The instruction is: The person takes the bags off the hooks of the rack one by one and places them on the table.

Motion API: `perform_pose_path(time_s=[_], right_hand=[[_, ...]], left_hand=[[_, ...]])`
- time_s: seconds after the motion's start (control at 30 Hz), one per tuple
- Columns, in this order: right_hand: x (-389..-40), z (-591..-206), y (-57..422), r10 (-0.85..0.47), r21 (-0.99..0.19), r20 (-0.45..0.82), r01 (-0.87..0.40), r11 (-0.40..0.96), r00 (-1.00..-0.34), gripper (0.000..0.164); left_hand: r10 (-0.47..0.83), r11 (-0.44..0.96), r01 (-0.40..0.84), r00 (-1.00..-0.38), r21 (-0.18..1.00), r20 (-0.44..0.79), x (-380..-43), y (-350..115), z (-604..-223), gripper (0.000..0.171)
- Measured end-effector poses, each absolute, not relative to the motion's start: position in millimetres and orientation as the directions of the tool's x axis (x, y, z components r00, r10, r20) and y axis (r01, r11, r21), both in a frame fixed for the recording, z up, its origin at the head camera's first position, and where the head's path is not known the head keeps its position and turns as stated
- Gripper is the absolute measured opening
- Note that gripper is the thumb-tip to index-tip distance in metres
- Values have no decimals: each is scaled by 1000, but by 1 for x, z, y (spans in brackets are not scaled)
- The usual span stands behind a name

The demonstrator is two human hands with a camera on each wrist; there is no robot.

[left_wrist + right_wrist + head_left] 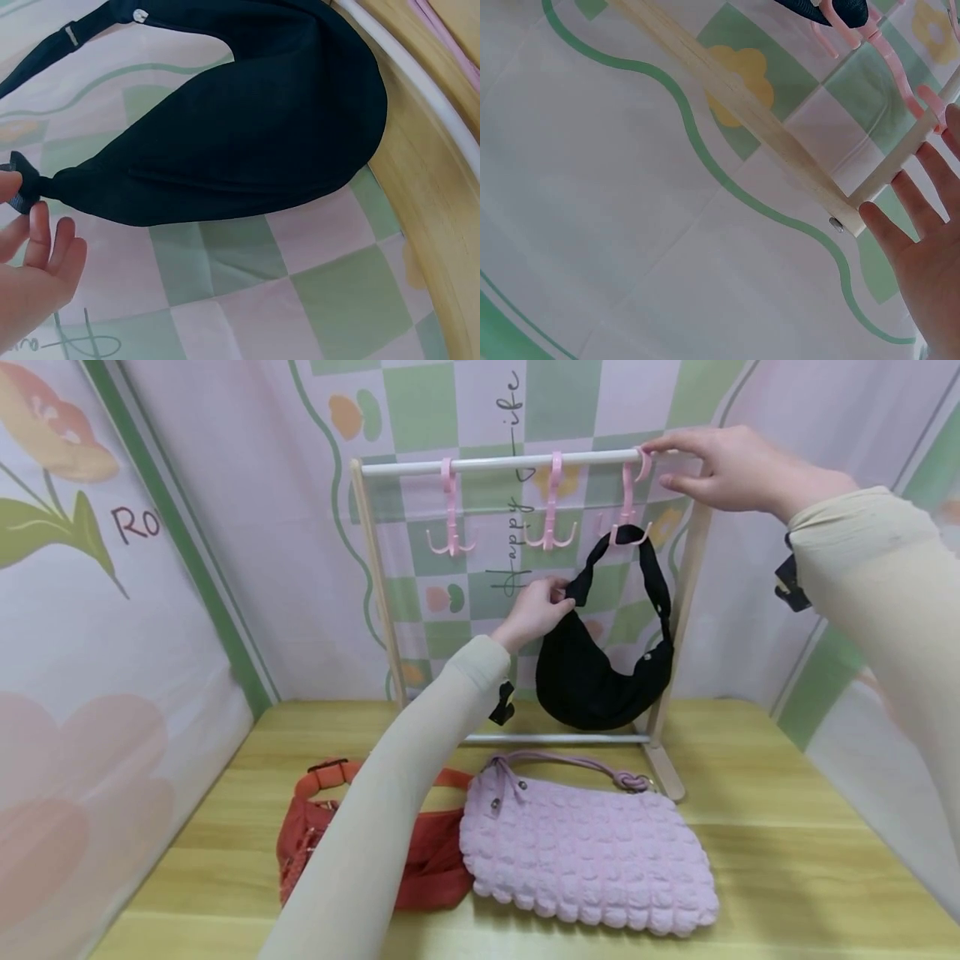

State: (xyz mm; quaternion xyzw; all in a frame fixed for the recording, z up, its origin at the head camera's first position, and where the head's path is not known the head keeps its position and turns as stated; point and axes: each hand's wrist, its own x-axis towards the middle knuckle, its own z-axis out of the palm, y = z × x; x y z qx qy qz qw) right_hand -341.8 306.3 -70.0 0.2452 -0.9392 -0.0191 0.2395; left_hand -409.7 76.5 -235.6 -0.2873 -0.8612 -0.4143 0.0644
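A black shoulder bag [592, 689] hangs by its strap from the rightmost pink hook [627, 497] on the white rail [495, 463]. My left hand [534, 614] pinches the strap at its left end, just above the bag's body. The left wrist view has the black bag [255, 142] filling the top, with the left hand [45, 266] at its narrow knotted end. At the rail's right end is my right hand [738, 468], fingertips right beside the hook's top. Its fingers lie spread along the rail in the right wrist view, where the right hand [930, 262] is partly cropped.
Two more pink hooks, a left one [451, 510] and a middle one [552, 506], hang bare. On the wooden table [795, 860] lie a pink puffy handbag [585, 852] and a red bag [438, 864], partly behind my left forearm. The rack has wooden posts [378, 581].
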Motion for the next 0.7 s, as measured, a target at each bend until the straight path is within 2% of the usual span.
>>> perform_pose_path(time_s=[0.37,0.5,0.7], right_hand=[[-343,-69,305,-477,166,451,-454,875,-754,47],[-343,-69,305,-485,175,457,-460,871,-745,47],[-342,-70,303,-464,155,443,-444,882,-767,49]], left_hand=[[418,368,448,-862,815,285,-406,76,-237,36],[429,374,442,-862,816,270,-405,75,-234,42],[439,413,428,-867,804,236,-402,76,-229,50]])
